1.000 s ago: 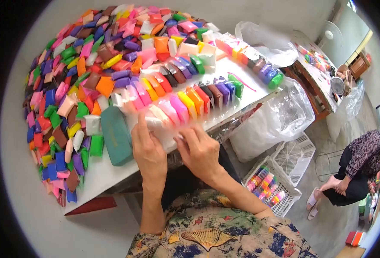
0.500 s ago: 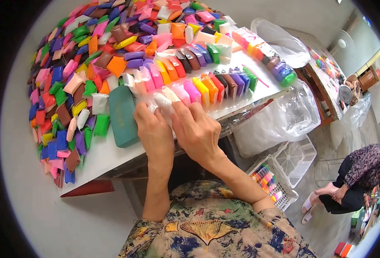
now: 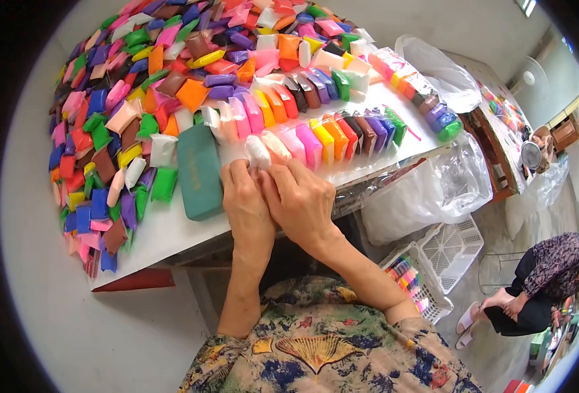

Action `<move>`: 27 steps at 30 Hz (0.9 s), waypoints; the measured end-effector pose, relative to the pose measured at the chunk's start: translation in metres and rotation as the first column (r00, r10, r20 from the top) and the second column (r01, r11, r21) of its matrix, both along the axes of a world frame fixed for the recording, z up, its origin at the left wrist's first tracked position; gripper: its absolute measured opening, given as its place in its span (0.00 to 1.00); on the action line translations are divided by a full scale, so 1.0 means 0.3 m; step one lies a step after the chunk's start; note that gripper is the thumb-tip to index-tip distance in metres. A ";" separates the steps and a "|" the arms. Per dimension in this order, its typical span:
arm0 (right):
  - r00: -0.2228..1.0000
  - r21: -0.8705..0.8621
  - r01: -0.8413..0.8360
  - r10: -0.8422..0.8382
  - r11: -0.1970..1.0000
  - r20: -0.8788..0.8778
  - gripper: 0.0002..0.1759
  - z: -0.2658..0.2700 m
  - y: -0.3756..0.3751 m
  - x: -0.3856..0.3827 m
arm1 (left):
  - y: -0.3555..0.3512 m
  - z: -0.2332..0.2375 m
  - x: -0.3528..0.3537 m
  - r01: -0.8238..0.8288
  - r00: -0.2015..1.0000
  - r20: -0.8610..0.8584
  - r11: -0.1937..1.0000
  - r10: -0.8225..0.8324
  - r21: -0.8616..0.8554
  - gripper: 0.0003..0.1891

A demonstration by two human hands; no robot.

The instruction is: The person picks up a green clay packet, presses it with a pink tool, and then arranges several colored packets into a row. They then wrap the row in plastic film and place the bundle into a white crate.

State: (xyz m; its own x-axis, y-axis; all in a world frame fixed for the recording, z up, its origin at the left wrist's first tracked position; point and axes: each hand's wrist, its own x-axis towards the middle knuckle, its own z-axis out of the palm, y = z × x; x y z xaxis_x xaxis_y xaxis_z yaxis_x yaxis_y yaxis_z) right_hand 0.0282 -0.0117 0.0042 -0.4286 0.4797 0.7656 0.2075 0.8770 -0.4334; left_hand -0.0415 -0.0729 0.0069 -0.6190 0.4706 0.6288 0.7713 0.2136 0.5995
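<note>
In the head view, my left hand [image 3: 245,196] and my right hand [image 3: 300,202] meet at the near left end of a clear plastic bag [image 3: 358,156]. Both are closed, fingertips pinched on the end of its film; the exact grip is partly hidden. Inside the bag stands a row of small coloured packets, from a white packet [image 3: 257,152] by my fingers to a green packet [image 3: 396,126] at the far end. A second row of packets [image 3: 280,103] lies just behind. Left of my hands sits a dark green box [image 3: 200,171].
A big heap of coloured packets [image 3: 132,118] covers the left and back of the white table [image 3: 152,252]. Another packed row [image 3: 417,92] lies at the right. Plastic bags [image 3: 407,200] hang by the table edge, above a white crate [image 3: 439,304]. A person [image 3: 551,268] sits at the right.
My fingers have drawn together at the bag's end, and the white packet shows more fully above them. The camera view has shifted slightly, moving the table contents to the right.
</note>
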 end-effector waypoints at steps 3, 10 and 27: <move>1.000 -0.031 -0.020 0.020 0.999 -0.005 0.05 -0.001 -0.002 -0.006 | -0.011 -0.005 0.001 0.030 0.999 0.014 1.000 -0.030 0.001 0.06; 0.997 -0.041 -0.066 0.065 0.997 -0.028 0.06 0.000 -0.001 0.054 | -0.024 -0.008 -0.004 0.002 1.000 0.002 0.998 -0.002 -0.061 0.07; 0.987 -0.250 0.124 -0.145 0.960 -0.069 0.22 0.129 0.398 0.497 | -0.055 0.379 -0.128 0.402 0.906 -0.031 0.881 -0.423 -0.251 0.24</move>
State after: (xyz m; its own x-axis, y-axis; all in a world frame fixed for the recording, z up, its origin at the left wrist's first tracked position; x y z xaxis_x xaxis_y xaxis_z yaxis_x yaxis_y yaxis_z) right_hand 0.1772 0.1078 0.0430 -0.2847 0.7051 0.6494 0.2689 0.7090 -0.6519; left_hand -0.0799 -0.0896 0.1207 -0.2879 0.8109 0.5094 0.8642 -0.0092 0.5030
